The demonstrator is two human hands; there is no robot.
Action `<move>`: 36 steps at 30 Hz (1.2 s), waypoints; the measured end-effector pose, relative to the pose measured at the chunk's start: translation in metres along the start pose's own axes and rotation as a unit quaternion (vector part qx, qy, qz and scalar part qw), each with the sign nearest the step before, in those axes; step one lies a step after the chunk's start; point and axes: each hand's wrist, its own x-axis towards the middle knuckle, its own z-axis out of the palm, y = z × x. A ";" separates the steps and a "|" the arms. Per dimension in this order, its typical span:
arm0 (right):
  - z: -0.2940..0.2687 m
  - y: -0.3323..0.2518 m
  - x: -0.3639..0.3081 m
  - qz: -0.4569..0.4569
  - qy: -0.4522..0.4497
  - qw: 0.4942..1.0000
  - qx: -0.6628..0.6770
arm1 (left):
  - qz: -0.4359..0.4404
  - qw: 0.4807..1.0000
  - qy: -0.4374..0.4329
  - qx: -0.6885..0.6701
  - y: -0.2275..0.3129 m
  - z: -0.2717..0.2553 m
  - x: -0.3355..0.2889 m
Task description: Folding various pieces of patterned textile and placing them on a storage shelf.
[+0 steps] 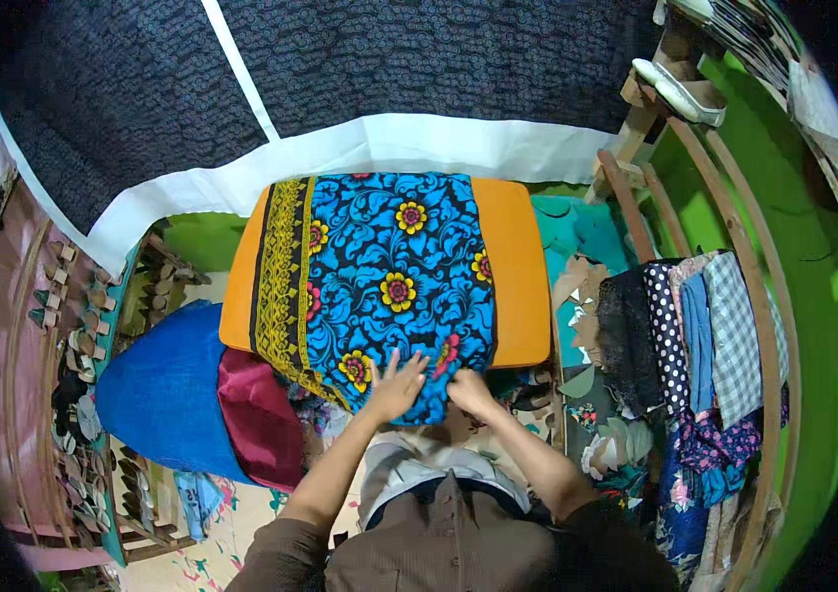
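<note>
A blue and black floral cloth (369, 257) with a yellow patterned border is spread over an orange tabletop (522, 276), and its near end hangs over the front edge. My left hand (397, 387) lies on that near end with its fingers spread. Close by on the right, my right hand (468, 391) is closed at the cloth's near edge, pinching the fabric. Between the two hands the cloth is bunched. The fingertips of my right hand are partly hidden in the folds.
A blue sack (164, 390) and a maroon cloth (259, 419) sit left of the table. On the right, folded fabrics (734, 335) hang over a wooden rack (756, 296). Scraps litter the floor (221, 553). A dark patterned curtain (438, 69) with white trim hangs behind.
</note>
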 end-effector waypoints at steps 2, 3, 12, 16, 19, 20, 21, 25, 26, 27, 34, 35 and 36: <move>-0.022 -0.003 -0.011 0.001 -0.016 0.985 -0.174 | 0.006 0.989 0.022 0.146 -0.021 0.000 -0.004; -0.035 -0.016 -0.019 0.010 -0.047 0.973 -0.227 | 0.019 0.975 0.066 0.211 -0.028 0.005 -0.010; -0.089 0.033 -0.014 0.157 -0.121 0.892 -0.406 | 0.028 0.975 0.100 0.198 -0.034 0.001 -0.008; -0.087 0.018 0.028 0.036 0.123 0.977 -0.172 | -0.053 0.973 0.186 0.122 -0.059 -0.022 -0.013; -0.070 0.052 0.065 0.023 0.249 0.957 -0.147 | -0.231 0.931 0.225 0.170 -0.111 -0.036 -0.020; -0.066 0.058 0.077 0.018 0.242 0.959 -0.145 | -0.266 0.912 0.242 0.197 -0.132 -0.040 -0.029; -0.067 0.064 0.086 0.042 0.220 0.972 -0.070 | -0.286 0.914 0.228 0.174 -0.143 -0.052 -0.032; -0.062 0.055 0.114 0.061 0.193 0.979 0.019 | -0.342 0.900 0.238 0.130 -0.180 -0.086 -0.044; -0.065 0.050 0.122 0.060 0.171 0.982 0.056 | -0.348 0.894 0.254 0.118 -0.184 -0.095 -0.044; -0.063 0.044 0.131 0.079 0.168 0.982 0.037 | -0.364 0.889 0.261 0.093 -0.200 -0.099 -0.043; -0.056 0.000 0.164 0.115 0.092 0.980 0.136 | -0.495 0.825 0.269 0.045 -0.222 -0.134 0.000; -0.064 0.050 0.166 0.055 0.194 0.979 -0.013 | -0.486 0.837 0.251 -0.021 -0.204 -0.138 0.028; -0.057 0.036 0.169 0.054 0.188 0.981 -0.011 | -0.464 0.844 0.265 -0.054 -0.204 -0.140 0.023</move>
